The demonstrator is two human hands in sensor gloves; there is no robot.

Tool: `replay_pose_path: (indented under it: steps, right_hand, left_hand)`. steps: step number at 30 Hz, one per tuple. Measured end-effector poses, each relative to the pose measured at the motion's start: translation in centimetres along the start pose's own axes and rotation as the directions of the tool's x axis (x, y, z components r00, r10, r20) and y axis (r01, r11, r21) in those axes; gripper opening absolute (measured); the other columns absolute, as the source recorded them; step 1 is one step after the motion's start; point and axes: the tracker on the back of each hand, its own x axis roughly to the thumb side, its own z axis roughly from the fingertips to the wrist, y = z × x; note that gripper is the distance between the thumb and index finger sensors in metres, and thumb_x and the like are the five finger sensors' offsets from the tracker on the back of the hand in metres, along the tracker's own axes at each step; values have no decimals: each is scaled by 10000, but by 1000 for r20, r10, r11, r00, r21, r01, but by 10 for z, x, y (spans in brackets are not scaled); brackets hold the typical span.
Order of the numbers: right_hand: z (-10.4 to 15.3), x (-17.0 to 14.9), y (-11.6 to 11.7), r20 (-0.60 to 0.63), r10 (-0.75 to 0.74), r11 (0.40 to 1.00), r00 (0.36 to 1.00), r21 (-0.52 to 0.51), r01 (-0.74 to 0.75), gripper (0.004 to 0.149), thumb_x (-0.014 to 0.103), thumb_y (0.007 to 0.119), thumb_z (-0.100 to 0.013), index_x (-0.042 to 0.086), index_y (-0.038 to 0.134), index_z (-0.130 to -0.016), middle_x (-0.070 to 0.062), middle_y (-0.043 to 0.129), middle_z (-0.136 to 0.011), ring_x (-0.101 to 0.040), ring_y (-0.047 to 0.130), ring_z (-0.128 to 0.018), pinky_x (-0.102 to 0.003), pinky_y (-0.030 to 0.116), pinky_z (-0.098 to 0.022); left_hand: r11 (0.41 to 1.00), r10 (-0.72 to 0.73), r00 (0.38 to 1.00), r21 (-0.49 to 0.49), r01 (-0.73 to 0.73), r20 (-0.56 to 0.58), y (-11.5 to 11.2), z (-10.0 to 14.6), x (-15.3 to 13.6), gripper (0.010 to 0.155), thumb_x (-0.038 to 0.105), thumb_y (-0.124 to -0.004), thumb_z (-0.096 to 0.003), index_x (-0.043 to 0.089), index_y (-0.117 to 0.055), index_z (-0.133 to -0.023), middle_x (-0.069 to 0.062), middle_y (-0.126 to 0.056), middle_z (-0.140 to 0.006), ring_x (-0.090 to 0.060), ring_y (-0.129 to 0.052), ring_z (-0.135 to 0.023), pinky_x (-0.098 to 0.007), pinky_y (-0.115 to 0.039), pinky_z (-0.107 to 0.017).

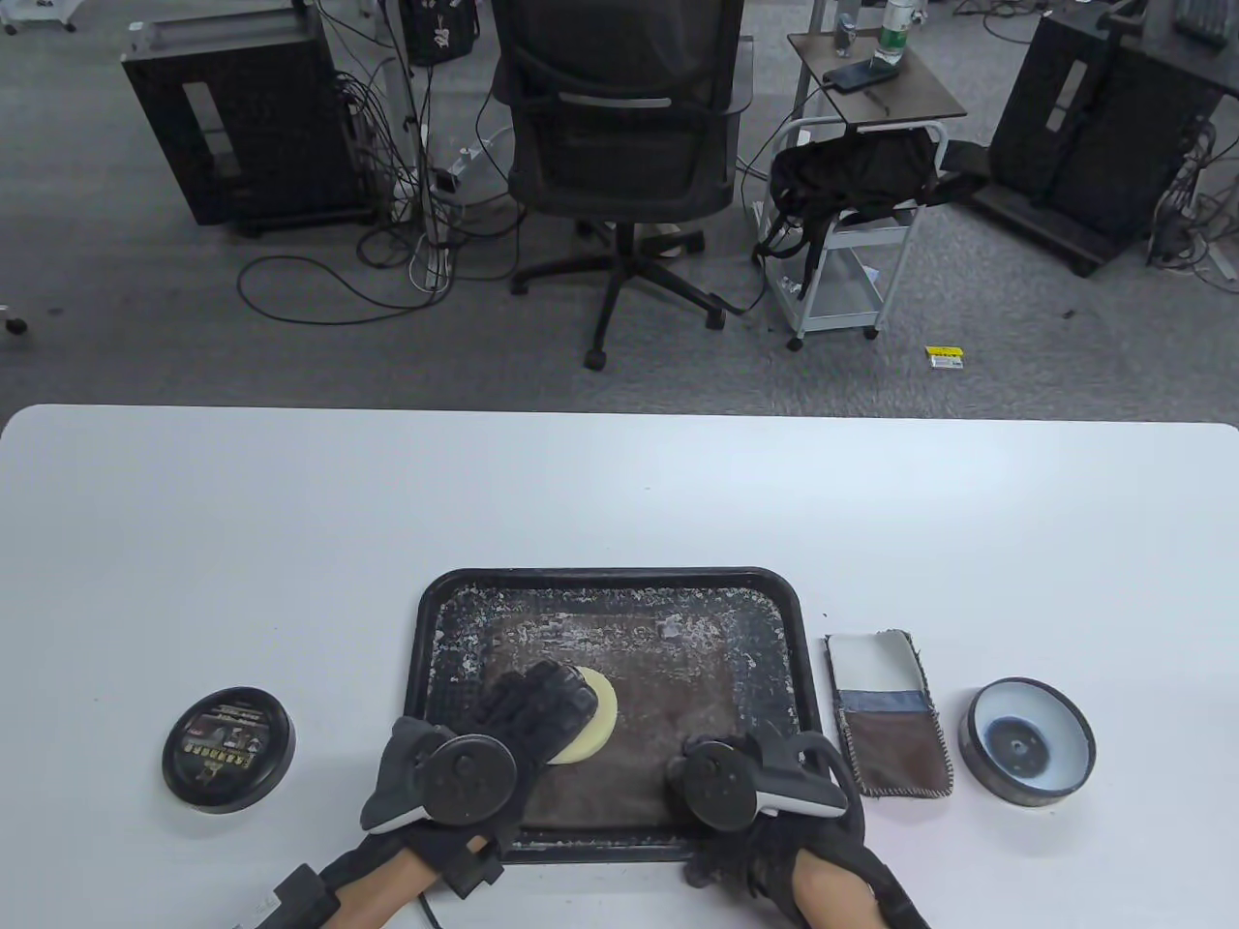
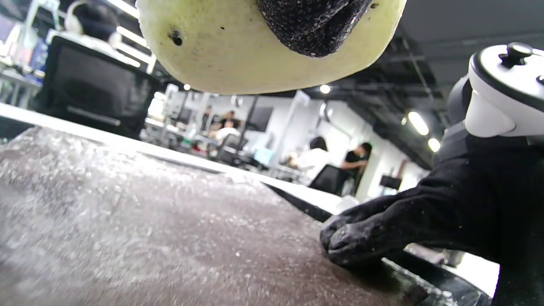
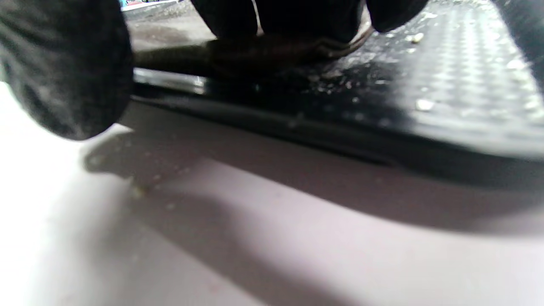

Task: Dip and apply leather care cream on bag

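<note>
Left hand (image 1: pixel 528 711) is over the middle of the black tray (image 1: pixel 431 619), fingers wrapped over the top of a pale yellow round sponge (image 1: pixel 592 716), gripping it. From the left wrist view, the sponge (image 2: pixel 238 55) hangs at the top of the frame with a gloved fingertip (image 2: pixel 314 21) pressed into its edge, and there is a gap between its underside and the brown leather bag (image 2: pixel 148 238) below. That bag (image 1: pixel 639 764) lies flat in the tray, its surface speckled with whitish residue. Right hand (image 1: pixel 765 842) sits at the tray's near right corner; the left wrist view shows its fingers (image 2: pixel 361 233) pressing down on the bag's edge, holding it in place, tracker (image 2: pixel 505 93) riding on the back of the hand. The right wrist view is dark and blurred, showing only gloved fingers (image 3: pixel 68 68) against the tray rim (image 3: pixel 297 123) and the white table (image 3: pixel 212 255). On the right side of the table, an open round tin of cream (image 1: pixel 1028 740), well apart from the tray. Between the tin and the tray lies a small leather swatch (image 1: pixel 886 716), just beside the tray. Far left, 1 round black lid (image 1: pixel 228 750) with a printed label lies flat.
</note>
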Motion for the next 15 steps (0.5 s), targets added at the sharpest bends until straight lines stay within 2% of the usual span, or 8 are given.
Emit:
replay_pose_path:
  steps: [3,7,15]
  right_hand:
    - [0,-1,0,2,-6,1000,1000,-1,6,924,501,941,-300,129,567,-1057,-199,504,-1084,-474,561,-960,-647,528,-691]
    - [0,-1,0,3,-16,1000,1000,-6,16,914,502,939,-301,138,573,-1056,-183,512,-1084,-464,565,-960,-640,535,-691]
    - [1,-4,1,4,-39,999,999,-11,39,906,501,937,-302,144,578,-1053,-174,517,-1082,-450,567,-955,-610,564,-689]
  left_hand:
    - [999,-39,999,-31,39,-13,5,-15,9,602,286,-773,-418,361,-592,-987,59,-593,-1097,-226,-616,-1045,-433,-551,-772]
    - [998,-59,998,-14,58,-35,7,-39,19,602,289,-772,-420,362,-588,-988,59,-589,-1099,-228,-613,-1046,-432,-549,-773]
    - [996,-71,993,-54,66,-97,-23,-89,33,605,300,-769,-425,363,-574,-995,60,-576,-1103,-225,-601,-1049,-430,-544,-773]
